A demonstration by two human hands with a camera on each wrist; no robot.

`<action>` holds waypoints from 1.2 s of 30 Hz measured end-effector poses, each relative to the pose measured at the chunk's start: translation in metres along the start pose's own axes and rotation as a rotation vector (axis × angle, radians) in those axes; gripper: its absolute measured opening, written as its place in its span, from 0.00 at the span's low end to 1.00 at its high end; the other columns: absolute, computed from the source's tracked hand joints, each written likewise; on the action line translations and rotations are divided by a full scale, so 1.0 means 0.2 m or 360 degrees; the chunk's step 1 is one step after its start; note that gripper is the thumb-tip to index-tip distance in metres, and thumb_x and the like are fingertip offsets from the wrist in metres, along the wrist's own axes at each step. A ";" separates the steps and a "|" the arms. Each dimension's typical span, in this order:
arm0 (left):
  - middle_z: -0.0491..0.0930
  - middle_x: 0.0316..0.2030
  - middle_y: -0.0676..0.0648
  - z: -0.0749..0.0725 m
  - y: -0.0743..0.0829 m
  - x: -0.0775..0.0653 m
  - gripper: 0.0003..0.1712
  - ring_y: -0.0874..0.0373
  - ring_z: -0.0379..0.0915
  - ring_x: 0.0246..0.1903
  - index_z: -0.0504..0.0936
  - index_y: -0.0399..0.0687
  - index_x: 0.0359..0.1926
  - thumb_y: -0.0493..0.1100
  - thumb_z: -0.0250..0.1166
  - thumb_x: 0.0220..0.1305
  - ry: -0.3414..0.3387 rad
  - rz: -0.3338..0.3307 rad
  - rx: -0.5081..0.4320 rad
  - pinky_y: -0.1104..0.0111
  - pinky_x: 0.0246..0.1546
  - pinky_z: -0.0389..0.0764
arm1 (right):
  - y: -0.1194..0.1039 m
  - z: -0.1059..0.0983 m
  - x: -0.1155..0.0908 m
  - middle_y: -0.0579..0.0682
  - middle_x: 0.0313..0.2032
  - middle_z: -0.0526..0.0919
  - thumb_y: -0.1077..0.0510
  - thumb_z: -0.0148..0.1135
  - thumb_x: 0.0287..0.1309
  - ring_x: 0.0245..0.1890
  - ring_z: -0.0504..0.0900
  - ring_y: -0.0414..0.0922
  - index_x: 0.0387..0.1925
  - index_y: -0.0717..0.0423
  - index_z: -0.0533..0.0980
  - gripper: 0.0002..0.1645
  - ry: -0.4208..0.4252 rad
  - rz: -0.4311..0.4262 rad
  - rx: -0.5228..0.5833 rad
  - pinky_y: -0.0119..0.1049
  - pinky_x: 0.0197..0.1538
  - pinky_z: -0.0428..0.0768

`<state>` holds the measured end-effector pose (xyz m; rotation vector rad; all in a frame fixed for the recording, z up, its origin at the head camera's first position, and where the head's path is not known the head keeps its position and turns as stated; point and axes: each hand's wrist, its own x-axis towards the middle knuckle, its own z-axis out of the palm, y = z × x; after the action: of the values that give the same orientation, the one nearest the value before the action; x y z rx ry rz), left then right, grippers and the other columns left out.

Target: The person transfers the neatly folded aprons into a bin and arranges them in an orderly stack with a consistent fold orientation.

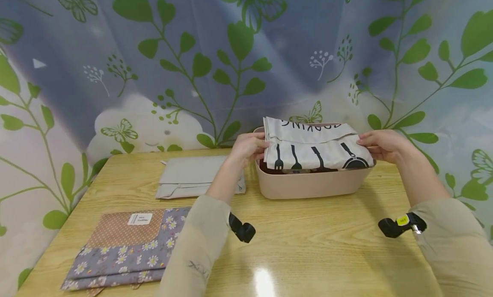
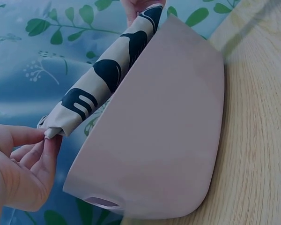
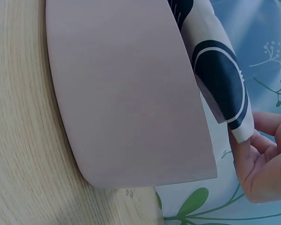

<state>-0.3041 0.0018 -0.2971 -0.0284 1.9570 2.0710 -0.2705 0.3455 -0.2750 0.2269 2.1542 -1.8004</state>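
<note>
A folded white apron [image 1: 308, 149] printed with black kitchen utensils and lettering is held flat over the opening of a pale pink bin [image 1: 308, 186]. My left hand [image 1: 248, 148] pinches its left edge between thumb and fingers, as the left wrist view also shows at the cloth's folded corner [image 2: 54, 131]. On the other side, my right hand [image 1: 381, 144] pinches the right edge, beside the printed pan [image 3: 220, 79]. The apron hides most of the bin's inside; a dark strip shows below its front edge.
Left of the bin lies a folded grey cloth [image 1: 196, 170]. Nearer on the left is a folded purple-grey daisy-print cloth [image 1: 127, 262] with a brown dotted patch [image 1: 119, 228] and white label. A leaf-patterned curtain [image 1: 185, 74] hangs behind the wooden table [image 1: 308, 245].
</note>
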 end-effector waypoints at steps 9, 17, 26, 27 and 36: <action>0.80 0.32 0.44 0.01 -0.03 0.02 0.24 0.62 0.74 0.23 0.76 0.39 0.56 0.27 0.60 0.56 0.0045 0.0040 0.0123 0.78 0.20 0.75 | 0.00 0.03 0.04 0.38 0.26 0.78 0.63 0.57 0.59 0.27 0.79 0.33 0.32 0.48 0.73 0.06 0.0105 -0.0018 -0.0116 0.27 0.35 0.79; 0.78 0.48 0.39 0.01 -0.01 0.01 0.24 0.57 0.76 0.31 0.74 0.38 0.57 0.30 0.60 0.58 0.0076 0.0100 0.0478 0.71 0.29 0.80 | -0.01 0.06 0.05 0.36 0.25 0.78 0.61 0.55 0.62 0.27 0.79 0.32 0.49 0.59 0.71 0.14 0.0176 -0.0091 -0.0254 0.28 0.36 0.80; 0.77 0.49 0.43 0.01 0.04 -0.04 0.22 0.52 0.74 0.43 0.73 0.42 0.59 0.36 0.56 0.62 0.0161 0.0395 0.1090 0.67 0.36 0.77 | -0.04 0.14 0.01 0.34 0.25 0.78 0.60 0.51 0.64 0.27 0.78 0.30 0.61 0.72 0.61 0.28 0.0247 -0.0226 -0.0452 0.27 0.35 0.81; 0.77 0.49 0.43 0.01 0.04 -0.04 0.21 0.52 0.74 0.43 0.74 0.42 0.58 0.36 0.55 0.62 0.0161 0.0410 0.1102 0.66 0.37 0.78 | -0.03 0.14 0.00 0.34 0.26 0.78 0.60 0.51 0.64 0.27 0.78 0.30 0.60 0.72 0.61 0.27 0.0246 -0.0236 -0.0480 0.28 0.35 0.81; 0.78 0.29 0.48 -0.04 0.00 -0.09 0.08 0.58 0.70 0.26 0.81 0.43 0.31 0.39 0.57 0.62 0.0208 0.0578 0.1337 0.70 0.27 0.71 | 0.04 0.23 -0.05 0.69 0.52 0.73 0.54 0.49 0.66 0.44 0.77 0.53 0.55 0.70 0.69 0.25 0.0336 -0.0443 -0.0959 0.36 0.41 0.80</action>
<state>-0.2884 -0.0102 -0.2937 0.3978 2.9249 1.2632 -0.2521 0.3034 -0.2855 -0.0334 2.8796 -1.1980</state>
